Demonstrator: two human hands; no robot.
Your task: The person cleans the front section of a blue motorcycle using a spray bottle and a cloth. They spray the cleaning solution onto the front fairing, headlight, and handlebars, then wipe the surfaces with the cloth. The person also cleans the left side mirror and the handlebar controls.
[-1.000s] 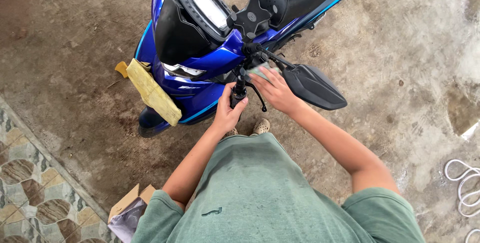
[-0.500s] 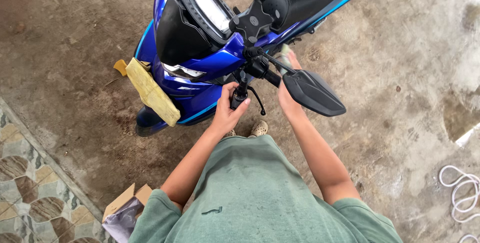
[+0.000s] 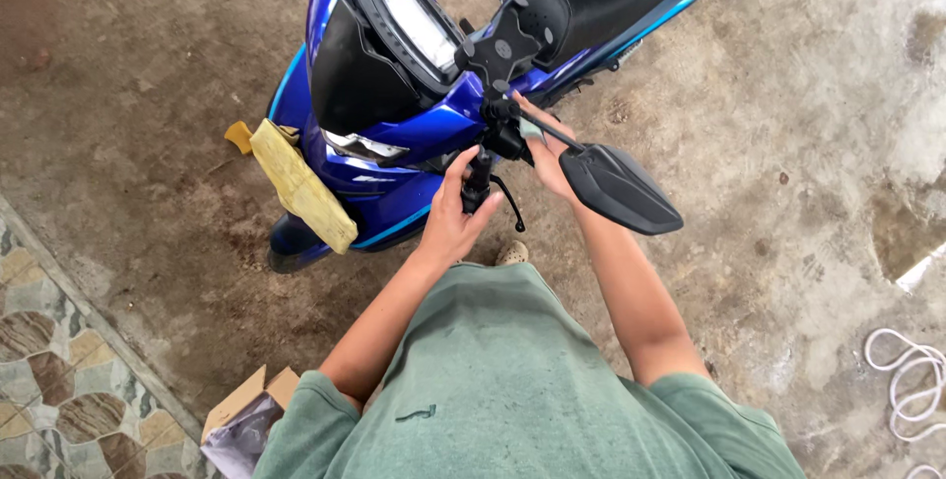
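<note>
Right hand (image 3: 548,156) now perhaps behind mirror stem (image 3: 550,128)

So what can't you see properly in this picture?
Head view, all of it:
- The right hand: partly hidden behind the black mirror and its stalk, so its grip cannot be told.
- The handlebar grip: mostly covered by the left hand.
- The scooter: its rear and seat are cut off by the top edge.
- The cardboard box: its contents are too dim to tell, partly cut off by the bottom edge.

Left hand (image 3: 455,218) curled in a grip, right hand (image 3: 549,156) cupped.
</note>
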